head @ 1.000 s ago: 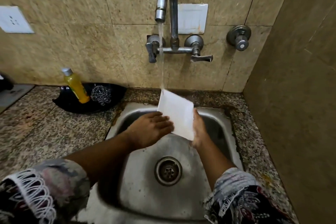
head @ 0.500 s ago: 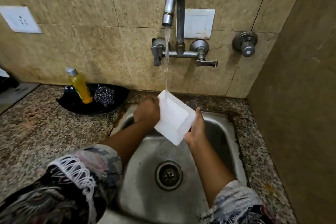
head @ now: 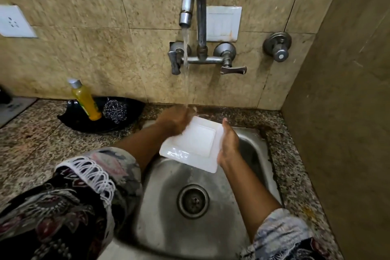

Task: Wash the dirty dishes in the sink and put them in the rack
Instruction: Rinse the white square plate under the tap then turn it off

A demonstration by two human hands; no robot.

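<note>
A white square plate (head: 195, 143) is held over the steel sink (head: 259, 150), face up and tilted slightly toward me. My right hand (head: 229, 143) grips its right edge. My left hand (head: 176, 119) is at the plate's far left corner, blurred, right under the running water from the tap (head: 193, 0). The stream lands on the hand and the plate's far edge. No rack is in view.
A yellow soap bottle (head: 85, 100) and a steel scrubber (head: 115, 110) sit in a black dish (head: 126, 124) on the granite counter left of the sink. The drain (head: 193, 200) lies below the plate. A wall closes in on the right.
The plate has gone from standing nearly upright to lying flatter, face up. My left hand slid from the plate's front face to its far left corner under the stream.
</note>
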